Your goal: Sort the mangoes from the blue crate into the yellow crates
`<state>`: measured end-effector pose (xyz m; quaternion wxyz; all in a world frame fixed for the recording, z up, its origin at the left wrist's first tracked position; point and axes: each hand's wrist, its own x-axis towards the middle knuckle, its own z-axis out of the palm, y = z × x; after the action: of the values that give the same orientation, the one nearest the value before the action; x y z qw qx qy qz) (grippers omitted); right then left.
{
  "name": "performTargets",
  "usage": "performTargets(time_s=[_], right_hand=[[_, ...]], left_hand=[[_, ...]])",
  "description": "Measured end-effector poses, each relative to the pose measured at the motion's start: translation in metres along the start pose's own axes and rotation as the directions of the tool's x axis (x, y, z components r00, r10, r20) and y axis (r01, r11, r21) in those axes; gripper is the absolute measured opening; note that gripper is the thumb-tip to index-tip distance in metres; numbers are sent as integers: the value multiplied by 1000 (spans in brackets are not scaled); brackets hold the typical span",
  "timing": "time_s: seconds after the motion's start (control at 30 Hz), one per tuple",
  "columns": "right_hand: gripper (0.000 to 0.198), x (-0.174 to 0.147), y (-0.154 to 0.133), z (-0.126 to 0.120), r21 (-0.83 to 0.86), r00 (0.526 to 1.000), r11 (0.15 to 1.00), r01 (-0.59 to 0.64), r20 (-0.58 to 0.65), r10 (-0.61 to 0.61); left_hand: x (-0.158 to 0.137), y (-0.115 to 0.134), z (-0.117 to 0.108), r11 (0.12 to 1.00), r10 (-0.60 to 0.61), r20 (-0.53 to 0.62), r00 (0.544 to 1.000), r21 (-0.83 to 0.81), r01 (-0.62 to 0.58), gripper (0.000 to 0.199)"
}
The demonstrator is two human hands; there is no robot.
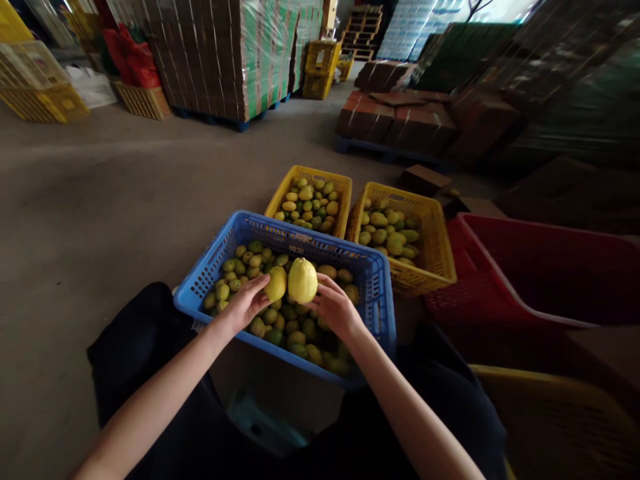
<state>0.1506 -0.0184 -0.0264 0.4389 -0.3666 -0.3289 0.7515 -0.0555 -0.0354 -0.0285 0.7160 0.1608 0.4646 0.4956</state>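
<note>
My left hand [247,305] grips a yellow-green lemon [275,285] between thumb and fingers. My right hand [339,308] holds a larger, paler yellow lemon [303,281] with a ribbed-looking skin. Both fruits are side by side above a blue plastic basket [377,293], close together. Many green and yellow lemons [295,333] lie inside that basket, some hidden under my hands and forearms. The basket stands in front of my knees.
Two yellow baskets of lemons, one behind [323,173] and one at right [417,279], adjoin the blue one. A red basket [465,283] stands farther right, with another yellow basket [540,380] nearer me. Wrapped carton stacks [210,60] and a pallet of flat cartons [395,120] are behind.
</note>
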Motion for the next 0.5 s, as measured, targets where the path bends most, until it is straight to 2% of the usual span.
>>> performTargets(time_s=[0.1,0.17,0.3,0.5], right_hand=[[38,0,1,1,-13,1000,1000,-15,-1,15],[40,0,4,1,-18,1000,1000,-22,5,22],[44,-1,11,4,-58,999,997,-42,6,43],[53,-5,13,11,-98,996,992,-75,-54,70]], left_hand=[[2,0,1,991,-33,22,999,-131,36,19],[3,1,2,985,-56,14,998,-161,57,22],[3,-1,4,995,-40,-16,999,-97,39,25],[0,-19,6,994,79,63,995,75,-84,35]])
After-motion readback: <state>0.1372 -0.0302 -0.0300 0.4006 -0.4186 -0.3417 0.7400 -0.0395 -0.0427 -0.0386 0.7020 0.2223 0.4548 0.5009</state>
